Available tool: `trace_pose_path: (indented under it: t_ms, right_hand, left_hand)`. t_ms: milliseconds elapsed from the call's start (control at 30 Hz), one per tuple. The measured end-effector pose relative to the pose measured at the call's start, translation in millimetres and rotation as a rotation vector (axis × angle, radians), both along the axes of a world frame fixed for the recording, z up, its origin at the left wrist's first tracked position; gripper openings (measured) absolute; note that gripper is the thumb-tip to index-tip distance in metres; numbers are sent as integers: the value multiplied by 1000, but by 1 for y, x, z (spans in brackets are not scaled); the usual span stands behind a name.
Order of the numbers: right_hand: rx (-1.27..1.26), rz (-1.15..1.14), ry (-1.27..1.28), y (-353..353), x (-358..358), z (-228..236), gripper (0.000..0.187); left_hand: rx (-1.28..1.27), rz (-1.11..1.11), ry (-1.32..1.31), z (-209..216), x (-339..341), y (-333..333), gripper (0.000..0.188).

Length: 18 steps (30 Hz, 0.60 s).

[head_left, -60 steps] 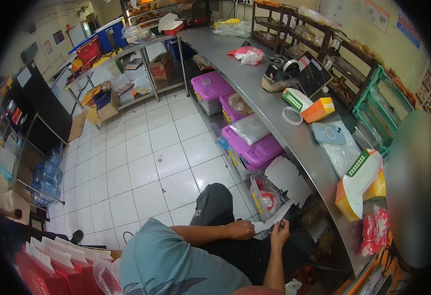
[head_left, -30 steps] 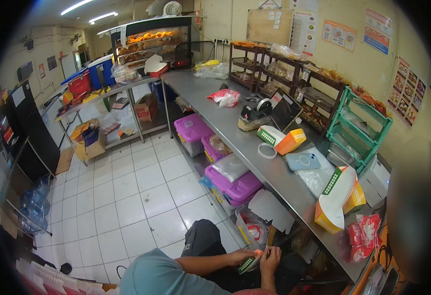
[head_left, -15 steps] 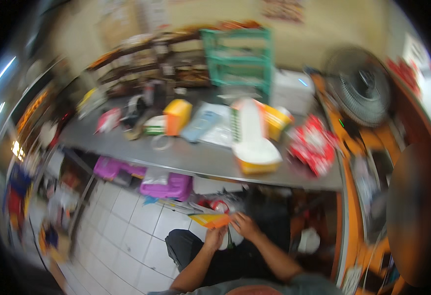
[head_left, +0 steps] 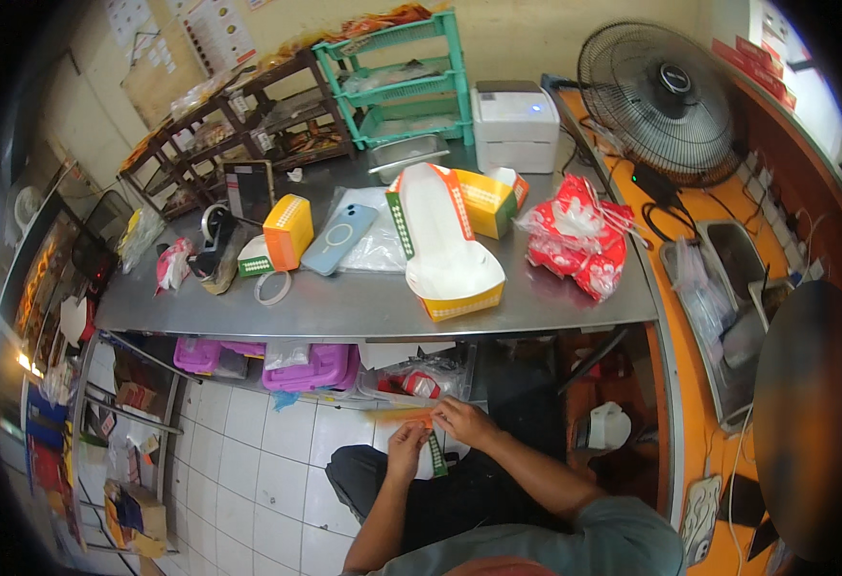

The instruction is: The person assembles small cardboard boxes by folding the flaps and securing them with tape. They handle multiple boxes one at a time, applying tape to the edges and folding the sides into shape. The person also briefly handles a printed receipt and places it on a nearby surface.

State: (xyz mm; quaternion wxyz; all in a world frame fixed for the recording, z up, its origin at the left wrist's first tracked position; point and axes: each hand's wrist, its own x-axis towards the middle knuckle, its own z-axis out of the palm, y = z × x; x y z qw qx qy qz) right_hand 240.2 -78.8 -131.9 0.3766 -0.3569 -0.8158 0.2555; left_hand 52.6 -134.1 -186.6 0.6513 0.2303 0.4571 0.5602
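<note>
Carton piece, orange with what looked like a green dotted strip lower down, was held low over the person's lap, just in front of the steel bench and lower than its top. The orange part was smeared by blur, so its exact shape and creases couldn't be told.

Left hand: fingers curled in, tips pinching the near side of the piece. Right hand: bent over the top, fingertips drawn together on the orange part. Fingertips of the two hands nearly met; finger gaps too small to read.

Step in hand, as judged: working a fold or edge of the card between the fingertips. Next move seemed to call for a steady left pinch while the right pressed or turned the flap, without creasing the card off line.

Beyond the hands, under the bench: clear bin with red and white stuff, purple lids to its left. On top: white-lined carton beside a yellow carton, red-and-white bag bundle right of them, blue phone overlapping clear plastic, tape ring near the front edge. Farther back: white boxy machine, fan off right.
</note>
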Motion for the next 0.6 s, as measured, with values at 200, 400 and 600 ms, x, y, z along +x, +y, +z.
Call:
trace_pose_path:
  t_ms: [200, 400, 600]
  right_hand:
    - [-50, 71, 158, 2, -26, -22, 15]
    - [-342, 46, 231, -6, -5, -17, 7]
    - [-709, 155, 311, -18, -21, -8, 9]
  left_hand:
    - [35, -168, 139, 37, -41, 11, 29]
    - [203, -198, 307, 35, -21, -2, 27]
    - [291, -72, 219, 20, -11, -41, 24]
